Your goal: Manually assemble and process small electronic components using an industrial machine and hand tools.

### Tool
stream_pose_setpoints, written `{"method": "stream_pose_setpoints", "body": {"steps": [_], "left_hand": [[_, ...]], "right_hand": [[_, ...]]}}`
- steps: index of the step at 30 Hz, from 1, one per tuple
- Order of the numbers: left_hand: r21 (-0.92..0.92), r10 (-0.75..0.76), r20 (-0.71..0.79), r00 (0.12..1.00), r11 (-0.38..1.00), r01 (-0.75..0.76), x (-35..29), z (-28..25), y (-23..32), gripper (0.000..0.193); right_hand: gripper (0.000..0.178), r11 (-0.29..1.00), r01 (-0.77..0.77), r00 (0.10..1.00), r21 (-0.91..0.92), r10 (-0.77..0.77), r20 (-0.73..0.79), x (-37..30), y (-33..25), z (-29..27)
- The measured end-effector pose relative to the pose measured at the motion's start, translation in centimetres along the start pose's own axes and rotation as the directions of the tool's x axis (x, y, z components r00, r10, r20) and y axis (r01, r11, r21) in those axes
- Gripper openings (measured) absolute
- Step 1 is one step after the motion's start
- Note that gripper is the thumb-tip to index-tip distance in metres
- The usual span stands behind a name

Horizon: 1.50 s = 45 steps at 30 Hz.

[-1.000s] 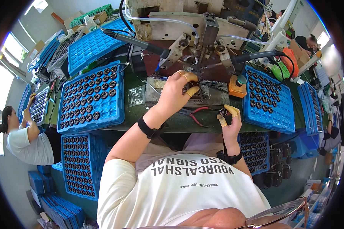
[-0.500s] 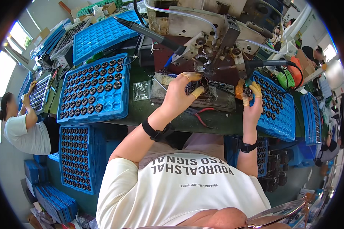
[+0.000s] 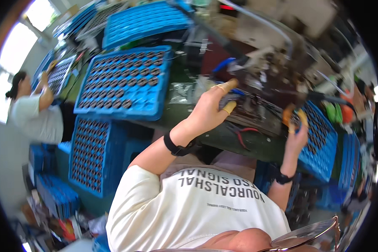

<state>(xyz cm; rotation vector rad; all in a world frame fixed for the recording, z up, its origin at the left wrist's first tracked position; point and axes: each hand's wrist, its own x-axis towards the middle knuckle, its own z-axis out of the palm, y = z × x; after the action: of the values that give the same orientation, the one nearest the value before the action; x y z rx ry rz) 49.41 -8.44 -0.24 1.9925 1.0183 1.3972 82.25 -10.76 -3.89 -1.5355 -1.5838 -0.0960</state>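
Left hand (image 3: 206, 108) reached in at the near side of a metal block (image 3: 262, 120). Its thumb and forefinger, in yellow covers, stood apart on either side of a greyish item (image 3: 227, 100); blur prevented telling whether it was gripped.

Right hand (image 3: 297, 140) pinched a small round part (image 3: 296, 121) between covered thumb and finger. Part position: just beside an orange block (image 3: 286, 114), near the left edge of the right blue tray (image 3: 323, 164). Part details too blurred to record.

Red-handled pliers (image 3: 238, 133) lay on the green bench (image 3: 180, 115), between the hands and in front of the metal block. Clear packet (image 3: 181, 93) lay between the left hand and the left blue tray (image 3: 145, 96), which bore rows of dark round parts (image 3: 124, 69). Machine (image 3: 273, 73) stood beyond the hands, smeared by blur. Far left: a co-worker (image 3: 35, 111) in a pale top, both arms extended toward another tray (image 3: 61, 75).
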Motion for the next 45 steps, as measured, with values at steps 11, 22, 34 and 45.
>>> {"method": "stream_pose_setpoints", "body": {"steps": [11,22,34,45], "left_hand": [[0.762,-0.163,-0.522,0.837,0.352,0.544,-9.5,-18.4,-3.1,0.026],[0.853,-0.366,-0.325,0.872,0.285,0.438,-8.3,-20.6,-3.6,0.025],[0.108,-0.379,-0.339,0.861,0.893,0.436,-6.0,-15.8,-8.8,0.039],[0.01,-0.427,-0.284,0.859,0.894,0.448,-6.4,-15.4,-9.9,0.049]], "right_hand": [[0.043,0.995,-0.053,0.998,-0.088,0.054,0.01,-0.7,1.6,0.1],[0.034,0.958,-0.247,0.949,0.143,0.209,0.235,-2.3,-0.7,-8.3],[0.036,0.846,-0.497,0.865,-0.193,0.463,-0.194,-5.8,12.8,-15.4],[0.039,0.846,-0.468,0.881,-0.255,0.425,-0.208,-4.4,13.7,-13.3]]}}
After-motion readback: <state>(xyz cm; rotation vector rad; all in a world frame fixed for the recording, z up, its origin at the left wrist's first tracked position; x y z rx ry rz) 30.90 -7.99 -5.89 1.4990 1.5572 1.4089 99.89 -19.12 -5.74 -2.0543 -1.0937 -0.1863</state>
